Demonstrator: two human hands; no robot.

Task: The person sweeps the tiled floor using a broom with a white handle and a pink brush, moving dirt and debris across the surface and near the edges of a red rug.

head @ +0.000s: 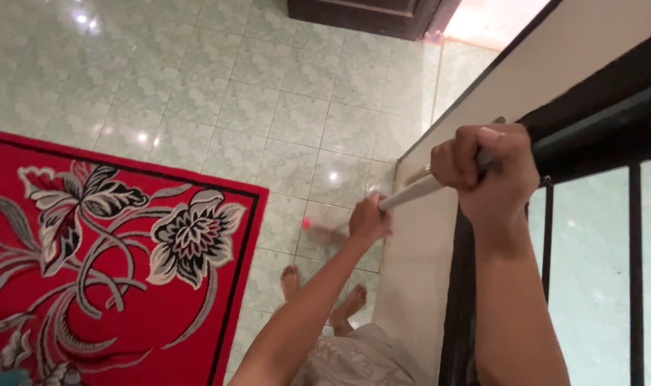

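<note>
Your right hand and left hand wrap their fingers around the long white stick handle, angled toward the green tiled floor; likely light, stiff, best gripped well apart.

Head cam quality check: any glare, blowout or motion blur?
Head view: glare spots on the glossy floor tiles; the doorway patch at top is blown out. The pale handle and left hand look motion-smeared, as does a small red blob beside them. The right hand and red rug are fairly sharp.
</note>
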